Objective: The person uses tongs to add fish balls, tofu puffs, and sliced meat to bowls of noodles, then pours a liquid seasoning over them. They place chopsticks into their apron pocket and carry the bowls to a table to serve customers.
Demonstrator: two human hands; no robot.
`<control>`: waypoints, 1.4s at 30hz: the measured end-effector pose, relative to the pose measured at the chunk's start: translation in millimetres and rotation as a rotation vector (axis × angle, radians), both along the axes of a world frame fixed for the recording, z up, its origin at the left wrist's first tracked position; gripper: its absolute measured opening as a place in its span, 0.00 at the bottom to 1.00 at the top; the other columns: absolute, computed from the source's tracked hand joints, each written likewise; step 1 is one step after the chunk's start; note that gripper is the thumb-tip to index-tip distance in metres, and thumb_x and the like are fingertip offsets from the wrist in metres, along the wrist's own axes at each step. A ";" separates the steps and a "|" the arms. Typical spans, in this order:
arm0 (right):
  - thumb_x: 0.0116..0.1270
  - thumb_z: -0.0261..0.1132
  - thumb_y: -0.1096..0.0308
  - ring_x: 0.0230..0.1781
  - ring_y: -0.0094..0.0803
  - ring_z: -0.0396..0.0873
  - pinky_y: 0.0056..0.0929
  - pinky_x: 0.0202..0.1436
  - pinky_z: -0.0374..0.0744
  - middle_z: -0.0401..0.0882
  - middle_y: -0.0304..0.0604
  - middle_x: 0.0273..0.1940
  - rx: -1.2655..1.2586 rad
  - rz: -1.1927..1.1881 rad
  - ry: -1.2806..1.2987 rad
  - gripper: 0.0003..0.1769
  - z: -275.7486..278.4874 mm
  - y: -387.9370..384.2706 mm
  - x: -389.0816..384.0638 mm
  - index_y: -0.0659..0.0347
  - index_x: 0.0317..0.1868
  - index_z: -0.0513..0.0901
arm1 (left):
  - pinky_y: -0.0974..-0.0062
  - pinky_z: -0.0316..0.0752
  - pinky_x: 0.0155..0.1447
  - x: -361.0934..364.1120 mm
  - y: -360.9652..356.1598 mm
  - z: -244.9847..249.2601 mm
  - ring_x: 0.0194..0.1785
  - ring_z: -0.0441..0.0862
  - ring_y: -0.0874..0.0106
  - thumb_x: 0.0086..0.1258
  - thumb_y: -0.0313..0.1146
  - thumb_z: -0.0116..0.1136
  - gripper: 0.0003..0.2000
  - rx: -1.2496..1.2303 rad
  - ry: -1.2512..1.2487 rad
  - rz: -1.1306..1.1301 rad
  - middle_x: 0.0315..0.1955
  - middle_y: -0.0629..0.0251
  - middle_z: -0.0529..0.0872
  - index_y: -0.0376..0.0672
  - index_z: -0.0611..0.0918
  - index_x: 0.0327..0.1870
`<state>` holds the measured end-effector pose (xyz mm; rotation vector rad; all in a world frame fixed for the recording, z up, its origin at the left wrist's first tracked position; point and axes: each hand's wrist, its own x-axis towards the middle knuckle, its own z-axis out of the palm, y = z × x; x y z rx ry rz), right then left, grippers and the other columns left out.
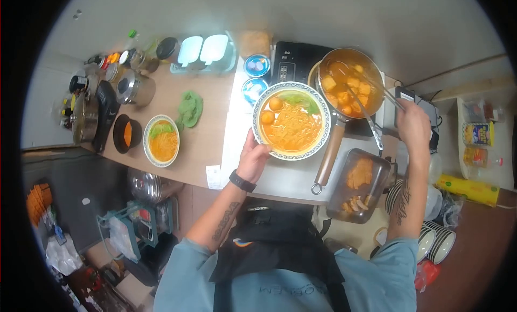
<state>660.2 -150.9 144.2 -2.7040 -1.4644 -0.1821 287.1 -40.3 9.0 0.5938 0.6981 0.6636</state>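
My left hand (255, 156) grips the near left rim of a patterned bowl (293, 130), thumb on the edge and fingers underneath. Noodles in orange broth fill it, with two round balls and green lettuce. Closed around a long metal handle, my right hand (413, 121) is at the right of a saucepan (335, 59). That handle runs into the pan and looks like a ladle's; its head is partly sunk in the broth. Chunks of tofu-like food (364, 89) float there. A second metal utensil (371, 126) leans out over the pan's near rim. The pan's wooden handle (329, 156) points toward me.
A clear tray (344, 207) with fried pieces lies near the counter's front edge. To the left are a smaller noodle bowl (175, 157), a black cup (123, 145), a green cloth (189, 110) and jars (142, 61). Two blue-lidded tins (257, 66) stand by the black cooker (293, 59).
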 end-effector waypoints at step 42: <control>0.64 0.64 0.74 0.40 0.51 0.83 0.42 0.45 0.81 0.85 0.50 0.42 -0.104 0.319 0.612 0.14 11.8 -18.1 -133.2 0.60 0.50 0.86 | 0.65 0.71 0.70 2.6 6.2 5.1 0.68 0.75 0.69 0.66 0.19 0.55 0.39 -0.030 -0.017 0.004 0.68 0.62 0.74 0.47 0.56 0.80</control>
